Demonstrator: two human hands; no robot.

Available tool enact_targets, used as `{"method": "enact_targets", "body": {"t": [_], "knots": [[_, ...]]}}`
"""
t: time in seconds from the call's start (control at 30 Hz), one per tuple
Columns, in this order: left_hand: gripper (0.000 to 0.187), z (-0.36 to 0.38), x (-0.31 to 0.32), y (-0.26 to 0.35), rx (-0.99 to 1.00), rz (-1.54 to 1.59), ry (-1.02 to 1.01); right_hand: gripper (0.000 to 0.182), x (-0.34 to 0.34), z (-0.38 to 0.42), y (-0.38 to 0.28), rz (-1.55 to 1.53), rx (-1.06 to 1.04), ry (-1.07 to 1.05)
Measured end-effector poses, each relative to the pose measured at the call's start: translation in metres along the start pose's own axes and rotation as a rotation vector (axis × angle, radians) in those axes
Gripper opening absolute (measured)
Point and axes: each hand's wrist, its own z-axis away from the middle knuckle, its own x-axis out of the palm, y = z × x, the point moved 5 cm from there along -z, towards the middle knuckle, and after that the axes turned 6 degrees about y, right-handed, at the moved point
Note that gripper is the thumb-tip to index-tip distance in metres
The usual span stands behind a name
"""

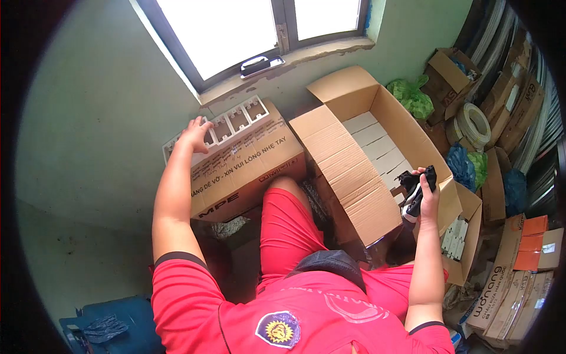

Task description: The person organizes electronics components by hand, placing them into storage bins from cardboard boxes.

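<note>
A row of white plastic electrical wall boxes [239, 120] lies along the far edge of a closed cardboard carton [259, 156]. My left hand [196, 134] grips one of the boxes towards the row's left end, its fingers bent over the frame. On the other side, my right hand [429, 197] is closed around a crumpled black thing [415, 197] with a white part; I cannot make out its kind. It hangs over the near right corner of an open cardboard box [348, 174], where pale, flat-topped pieces [371, 138] lie in rows.
A window [236, 35] with a sill is ahead. Green plastic bags [413, 97], a roll of pale tubing [473, 125], blue bags [463, 165] and stacked cartons [501, 283] crowd the right side. A blue container [127, 324] stands at lower left.
</note>
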Motion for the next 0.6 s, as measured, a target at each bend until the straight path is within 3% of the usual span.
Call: {"method": "enact_targets", "body": {"t": [0.6], "knots": [[0.101,-0.012,0.009,-0.014,-0.003,0.046,-0.040,0.038,0.026,0.006,0.000,0.073,-0.019,-0.145]]}}
